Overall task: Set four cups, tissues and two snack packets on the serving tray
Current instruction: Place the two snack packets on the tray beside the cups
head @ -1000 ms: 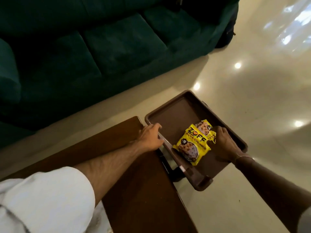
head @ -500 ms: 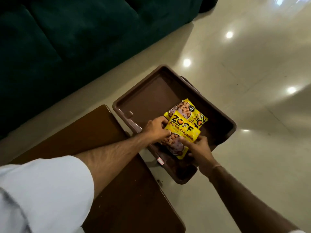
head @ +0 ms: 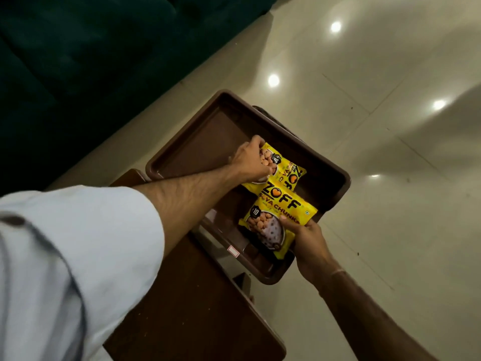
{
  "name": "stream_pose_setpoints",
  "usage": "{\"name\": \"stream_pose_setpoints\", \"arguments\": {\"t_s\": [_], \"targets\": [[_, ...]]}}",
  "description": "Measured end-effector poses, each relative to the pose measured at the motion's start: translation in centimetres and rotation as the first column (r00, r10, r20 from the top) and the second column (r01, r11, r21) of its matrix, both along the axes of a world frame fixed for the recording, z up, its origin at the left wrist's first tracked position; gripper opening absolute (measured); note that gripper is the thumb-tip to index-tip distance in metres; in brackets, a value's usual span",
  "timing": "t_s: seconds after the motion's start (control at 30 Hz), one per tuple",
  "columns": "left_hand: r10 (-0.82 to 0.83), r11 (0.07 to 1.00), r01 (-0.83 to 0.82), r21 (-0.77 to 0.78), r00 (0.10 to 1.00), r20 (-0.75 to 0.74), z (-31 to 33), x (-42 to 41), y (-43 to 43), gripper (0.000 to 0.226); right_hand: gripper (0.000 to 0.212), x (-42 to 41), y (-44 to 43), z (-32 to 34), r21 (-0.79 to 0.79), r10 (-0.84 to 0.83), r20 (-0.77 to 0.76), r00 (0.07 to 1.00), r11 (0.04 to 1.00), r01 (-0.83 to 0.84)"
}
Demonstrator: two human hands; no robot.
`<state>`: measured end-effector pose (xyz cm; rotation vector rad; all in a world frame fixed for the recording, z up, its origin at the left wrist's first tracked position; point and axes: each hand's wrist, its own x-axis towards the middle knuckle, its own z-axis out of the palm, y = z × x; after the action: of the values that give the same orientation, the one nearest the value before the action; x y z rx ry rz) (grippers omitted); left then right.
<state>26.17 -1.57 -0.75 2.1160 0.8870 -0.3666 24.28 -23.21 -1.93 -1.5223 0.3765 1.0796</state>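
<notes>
A brown serving tray [head: 208,131] rests half on the corner of a dark wooden table [head: 187,303], sticking out over the floor. Two yellow snack packets lie inside it. My left hand [head: 250,160] reaches across and grips the far snack packet [head: 289,173] at its left end. My right hand [head: 309,243] holds the near snack packet [head: 278,217] by its lower right corner, tilted over the tray's near part. The near packet overlaps the far one. No cups or tissues are in view.
A dark green sofa [head: 91,61] fills the upper left. Glossy cream floor tiles [head: 390,126] with light reflections lie to the right. My white sleeve [head: 65,269] covers the lower left. A small white label [head: 233,251] sits on the tray's near rim.
My left hand left the tray's rim and took hold of the far packet. The two packets came apart, the far one drawn deeper into the tray. The view tilted downward.
</notes>
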Motion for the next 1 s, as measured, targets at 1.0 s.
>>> {"name": "stream_pose_setpoints", "arguments": {"t_s": [1.0], "targets": [[0.136, 0.976, -0.150, -0.160, 0.986, -0.097, -2.2, -7.8, 1.0, 0.035, 0.048, 1.4, 0.8, -0.2, 0.038, -0.041, -0.021, 0.999, 0.998, 0.042]]}}
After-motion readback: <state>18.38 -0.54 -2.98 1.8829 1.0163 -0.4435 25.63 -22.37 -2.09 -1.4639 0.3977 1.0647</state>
